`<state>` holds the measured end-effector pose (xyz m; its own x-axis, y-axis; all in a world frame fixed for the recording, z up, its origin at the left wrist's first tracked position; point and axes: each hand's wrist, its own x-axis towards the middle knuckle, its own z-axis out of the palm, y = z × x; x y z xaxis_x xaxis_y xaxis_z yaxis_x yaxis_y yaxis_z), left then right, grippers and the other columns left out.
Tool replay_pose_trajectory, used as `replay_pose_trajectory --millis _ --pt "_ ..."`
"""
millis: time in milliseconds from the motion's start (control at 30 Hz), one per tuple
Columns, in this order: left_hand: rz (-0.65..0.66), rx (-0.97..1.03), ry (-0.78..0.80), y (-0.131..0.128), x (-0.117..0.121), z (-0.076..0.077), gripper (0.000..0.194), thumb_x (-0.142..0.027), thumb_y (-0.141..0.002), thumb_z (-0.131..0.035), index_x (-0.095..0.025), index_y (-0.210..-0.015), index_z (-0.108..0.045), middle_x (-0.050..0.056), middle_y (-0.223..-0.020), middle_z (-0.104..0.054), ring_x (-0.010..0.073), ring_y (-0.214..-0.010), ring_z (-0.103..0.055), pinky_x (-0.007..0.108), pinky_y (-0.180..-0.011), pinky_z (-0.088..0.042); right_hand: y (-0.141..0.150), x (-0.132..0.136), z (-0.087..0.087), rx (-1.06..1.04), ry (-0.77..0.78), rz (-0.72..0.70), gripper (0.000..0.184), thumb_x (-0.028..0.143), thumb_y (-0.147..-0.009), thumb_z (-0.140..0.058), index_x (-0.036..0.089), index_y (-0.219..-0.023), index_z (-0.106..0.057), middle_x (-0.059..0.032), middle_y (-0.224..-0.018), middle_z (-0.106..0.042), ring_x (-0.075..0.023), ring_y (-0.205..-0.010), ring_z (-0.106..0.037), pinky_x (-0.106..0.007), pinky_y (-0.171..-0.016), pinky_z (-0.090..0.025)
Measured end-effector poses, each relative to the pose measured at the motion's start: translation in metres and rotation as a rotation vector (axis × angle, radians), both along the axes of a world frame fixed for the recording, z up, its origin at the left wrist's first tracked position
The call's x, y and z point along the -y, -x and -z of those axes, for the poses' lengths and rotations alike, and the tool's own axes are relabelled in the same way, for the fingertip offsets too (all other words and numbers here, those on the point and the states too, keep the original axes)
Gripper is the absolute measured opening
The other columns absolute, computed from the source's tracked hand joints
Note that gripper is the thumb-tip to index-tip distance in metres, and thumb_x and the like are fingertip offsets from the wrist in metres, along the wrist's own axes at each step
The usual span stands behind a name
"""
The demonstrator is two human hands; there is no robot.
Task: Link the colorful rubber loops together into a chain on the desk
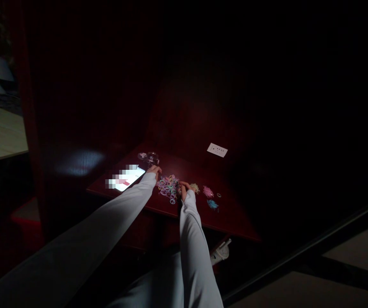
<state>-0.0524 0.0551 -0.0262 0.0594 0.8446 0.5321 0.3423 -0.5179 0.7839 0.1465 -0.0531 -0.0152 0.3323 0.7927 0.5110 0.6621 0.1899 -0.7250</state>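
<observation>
A loose pile of small coloured elastic hair bands (167, 186) lies on the dark red table. My left hand (154, 170) rests at the pile's upper left edge, fingers loosely bent and apart, with nothing visible in them. At the pile's right side is my right hand (186, 187), its fingers drawn together low over the bands; whatever they pinch is too small to make out. Just beyond it sits a yellowish cluster of bands (195, 188), partly behind the hand. Further right are a pink cluster (208, 191), a blue cluster (212, 204) and one single band (219, 195).
A phone with a lit screen (129, 179) lies left of my left hand. Behind it stands a clear round container (152, 157). A white socket panel (217, 149) is on the back wall. Dark partitions surround the table (235, 222); the light is dim.
</observation>
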Motion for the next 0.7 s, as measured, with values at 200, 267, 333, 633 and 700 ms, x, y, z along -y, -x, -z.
replay_pose_trajectory --millis 200,267,333,633,700 --pt "-0.008 -0.208 -0.001 0.0051 -0.0093 0.0012 0.013 -0.009 -0.073 -0.063 -0.020 -0.070 -0.060 0.007 -0.088 -0.062 0.0244 -0.090 -0.056 0.038 -0.091 -0.048 0.0054 -0.0002 0.0018 -0.064 0.051 0.055 0.028 0.031 -0.084 -0.058 0.024 -0.098 -0.081 -0.0046 -0.090 -0.070 -0.0226 -0.103 -0.063 -0.032 -0.098 -0.050" --pt "-0.011 -0.236 -0.006 0.0028 -0.0090 0.0012 0.014 -0.010 -0.073 -0.066 -0.021 -0.068 -0.059 0.006 -0.085 -0.061 0.0239 -0.088 -0.055 0.037 -0.087 -0.047 0.0071 0.0001 0.0010 -0.075 0.068 0.062 0.027 0.030 -0.084 -0.059 0.024 -0.097 -0.081 -0.0048 -0.090 -0.068 -0.0218 -0.098 -0.064 -0.031 -0.094 -0.052" --pt "-0.013 -0.252 -0.017 0.0019 -0.0082 0.0016 0.015 -0.011 -0.073 -0.069 -0.021 -0.067 -0.059 0.005 -0.083 -0.060 0.0230 -0.085 -0.054 0.035 -0.083 -0.046 0.0083 0.0007 -0.0003 -0.082 0.082 0.072 0.026 0.030 -0.084 -0.059 0.024 -0.097 -0.082 -0.0050 -0.091 -0.067 -0.0210 -0.092 -0.065 -0.031 -0.091 -0.053" --pt "0.024 -0.279 -0.051 0.0036 -0.0080 -0.0029 0.022 -0.009 -0.072 -0.071 -0.022 -0.064 -0.055 0.003 -0.077 -0.058 0.0202 -0.078 -0.048 0.029 -0.068 -0.037 0.0044 0.0054 -0.0004 -0.014 0.053 0.084 0.021 0.032 -0.085 -0.061 0.027 -0.091 -0.080 -0.0033 -0.086 -0.064 -0.0188 -0.083 -0.066 -0.031 -0.084 -0.055" --pt "0.043 -0.279 -0.038 -0.0001 -0.0091 -0.0043 0.025 -0.007 -0.072 -0.070 -0.021 -0.062 -0.053 0.002 -0.074 -0.055 0.0191 -0.075 -0.048 0.029 -0.067 -0.036 0.0018 0.0027 0.0035 0.055 -0.009 0.064 0.024 0.031 -0.087 -0.056 0.026 -0.090 -0.079 -0.0038 -0.083 -0.063 -0.0182 -0.080 -0.065 -0.030 -0.079 -0.054"
